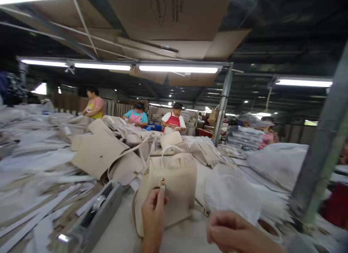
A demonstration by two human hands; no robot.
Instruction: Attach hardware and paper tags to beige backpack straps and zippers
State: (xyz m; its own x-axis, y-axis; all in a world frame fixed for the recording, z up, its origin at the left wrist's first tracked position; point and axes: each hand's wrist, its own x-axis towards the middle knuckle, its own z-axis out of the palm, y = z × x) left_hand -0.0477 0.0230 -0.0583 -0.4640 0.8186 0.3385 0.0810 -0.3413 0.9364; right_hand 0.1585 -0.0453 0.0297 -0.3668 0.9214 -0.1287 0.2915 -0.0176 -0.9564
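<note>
A cream backpack-style bag [174, 180] stands upright on the white table [119, 231] in front of me. My left hand [152, 213] is closed in a pinch on the small gold clasp tab [162, 183] at the bag's front. My right hand [231, 233] is low at the right, fingers curled shut, apart from the bag; what it holds, if anything, is hidden. A strap with a buckle [203, 209] trails from the bag's right side.
A grey tape dispenser [92, 218] lies left of the bag. Piles of cream bags [108, 155] and white wrappers [233, 195] cover the table. A tape roll [269, 229] sits at the right. A steel post [320, 169] rises at the right. Three people work at the far end.
</note>
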